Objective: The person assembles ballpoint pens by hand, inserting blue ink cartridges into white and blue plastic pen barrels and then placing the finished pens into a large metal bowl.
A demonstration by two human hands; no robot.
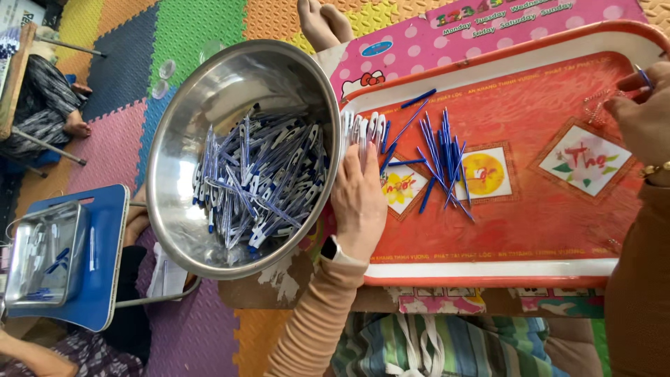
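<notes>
Many assembled pens (258, 178) already fill the bowl (183, 230). At the tray's (502, 269) left edge, the left hand (357, 199) grips a row of pens. Refills (441, 157) remain mid-tray. At its right edge, the right hand (638, 115) pinches one refill.

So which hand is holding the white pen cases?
The left hand beside the steel bowl holds them; the right hand pinches one blue refill.
</notes>
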